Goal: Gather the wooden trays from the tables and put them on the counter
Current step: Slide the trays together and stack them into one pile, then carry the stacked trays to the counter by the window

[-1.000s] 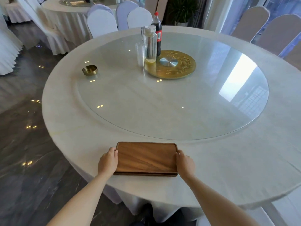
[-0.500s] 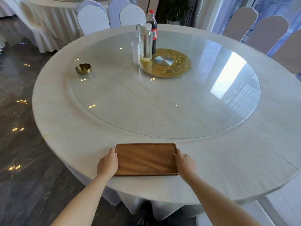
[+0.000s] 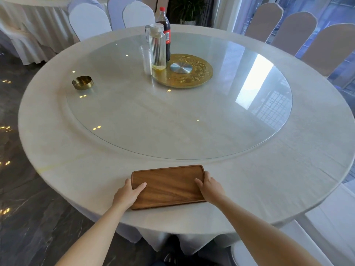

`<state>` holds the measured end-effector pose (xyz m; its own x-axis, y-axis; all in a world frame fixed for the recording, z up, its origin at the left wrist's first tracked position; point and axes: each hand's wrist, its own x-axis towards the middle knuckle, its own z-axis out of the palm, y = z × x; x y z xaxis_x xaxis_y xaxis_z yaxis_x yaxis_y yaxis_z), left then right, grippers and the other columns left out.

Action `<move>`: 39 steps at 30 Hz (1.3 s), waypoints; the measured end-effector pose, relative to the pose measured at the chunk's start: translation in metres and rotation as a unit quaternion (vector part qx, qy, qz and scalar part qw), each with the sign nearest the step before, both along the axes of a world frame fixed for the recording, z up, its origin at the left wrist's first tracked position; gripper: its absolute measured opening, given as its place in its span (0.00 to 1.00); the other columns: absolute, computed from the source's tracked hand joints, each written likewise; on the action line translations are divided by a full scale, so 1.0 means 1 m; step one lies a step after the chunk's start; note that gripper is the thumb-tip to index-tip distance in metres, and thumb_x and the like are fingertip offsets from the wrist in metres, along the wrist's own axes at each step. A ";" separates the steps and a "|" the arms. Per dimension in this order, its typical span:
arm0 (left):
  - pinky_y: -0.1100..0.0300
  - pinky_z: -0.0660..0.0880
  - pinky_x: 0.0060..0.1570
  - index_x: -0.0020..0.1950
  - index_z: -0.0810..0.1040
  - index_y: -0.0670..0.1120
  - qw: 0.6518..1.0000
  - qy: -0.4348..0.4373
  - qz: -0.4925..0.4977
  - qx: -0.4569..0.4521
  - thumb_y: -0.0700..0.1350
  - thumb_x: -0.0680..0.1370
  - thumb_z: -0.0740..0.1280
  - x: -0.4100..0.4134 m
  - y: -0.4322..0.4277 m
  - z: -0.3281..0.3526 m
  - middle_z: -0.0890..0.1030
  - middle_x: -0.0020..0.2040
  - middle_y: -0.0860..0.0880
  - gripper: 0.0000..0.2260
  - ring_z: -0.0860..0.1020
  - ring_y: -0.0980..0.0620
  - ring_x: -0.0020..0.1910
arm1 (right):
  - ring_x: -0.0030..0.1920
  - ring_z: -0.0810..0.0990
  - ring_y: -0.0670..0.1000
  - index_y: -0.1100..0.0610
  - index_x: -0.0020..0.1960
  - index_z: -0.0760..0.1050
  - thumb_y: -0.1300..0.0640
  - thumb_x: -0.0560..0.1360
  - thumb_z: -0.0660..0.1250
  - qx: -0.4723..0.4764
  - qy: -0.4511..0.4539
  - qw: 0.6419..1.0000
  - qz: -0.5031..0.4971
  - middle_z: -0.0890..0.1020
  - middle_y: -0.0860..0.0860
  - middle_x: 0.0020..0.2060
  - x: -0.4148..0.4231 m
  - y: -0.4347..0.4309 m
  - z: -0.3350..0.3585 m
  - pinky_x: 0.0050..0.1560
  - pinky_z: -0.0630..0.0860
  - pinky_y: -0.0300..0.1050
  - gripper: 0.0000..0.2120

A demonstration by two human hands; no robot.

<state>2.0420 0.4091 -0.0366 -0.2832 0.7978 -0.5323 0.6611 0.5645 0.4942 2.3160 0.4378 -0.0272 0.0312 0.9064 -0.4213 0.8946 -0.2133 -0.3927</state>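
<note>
A rectangular wooden tray [image 3: 169, 186] lies near the front edge of a large round table [image 3: 288, 189] covered in white cloth. My left hand [image 3: 127, 194] grips the tray's left end, thumb lying across its top. My right hand [image 3: 210, 187] grips the right end, thumb on the rim. The tray is slightly skewed, its right side farther from me. No counter is in view.
A glass turntable [image 3: 134, 121] covers the table's middle, carrying a gold disc [image 3: 194, 77], a ribbed pitcher [image 3: 157, 48], a cola bottle [image 3: 167, 31], a clear glass [image 3: 147, 58] and a brass ashtray [image 3: 82, 82]. Covered chairs [image 3: 90, 24] ring the far side. Dark polished floor lies left.
My left thumb has come over the rim onto the tray's top, and the right hand has tightened on its end. The tray has turned slightly, right side away from me.
</note>
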 end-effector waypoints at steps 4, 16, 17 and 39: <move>0.53 0.69 0.52 0.66 0.65 0.43 0.999 -0.045 0.025 0.019 0.62 0.73 0.62 -0.001 -0.001 -0.005 0.75 0.62 0.43 0.29 0.73 0.41 0.61 | 0.59 0.75 0.61 0.59 0.69 0.57 0.45 0.79 0.53 -0.012 0.076 0.996 -0.036 0.76 0.62 0.59 0.000 0.003 -0.003 0.54 0.70 0.50 0.25; 0.55 0.68 0.36 0.41 0.76 0.45 0.988 -0.086 0.015 0.124 0.58 0.70 0.69 0.028 0.032 0.014 0.77 0.34 0.50 0.16 0.75 0.46 0.39 | 0.56 0.76 0.59 0.58 0.68 0.62 0.47 0.77 0.58 0.012 0.165 0.970 -0.176 0.77 0.59 0.59 0.024 -0.010 0.013 0.48 0.73 0.47 0.23; 0.55 0.69 0.38 0.42 0.76 0.45 0.987 -0.087 0.002 0.131 0.58 0.70 0.69 0.036 0.038 0.019 0.78 0.35 0.49 0.16 0.76 0.46 0.40 | 0.57 0.77 0.59 0.58 0.68 0.63 0.47 0.77 0.59 0.027 0.169 0.967 -0.190 0.78 0.59 0.59 0.031 -0.011 0.017 0.50 0.74 0.49 0.23; 0.56 0.68 0.39 0.47 0.78 0.44 0.868 -0.215 -0.405 0.193 0.59 0.70 0.69 0.421 -0.051 0.137 0.80 0.42 0.47 0.19 0.76 0.45 0.44 | 0.58 0.76 0.54 0.55 0.67 0.69 0.48 0.75 0.63 0.285 0.150 0.754 -0.573 0.79 0.53 0.59 0.300 -0.305 0.140 0.62 0.72 0.49 0.23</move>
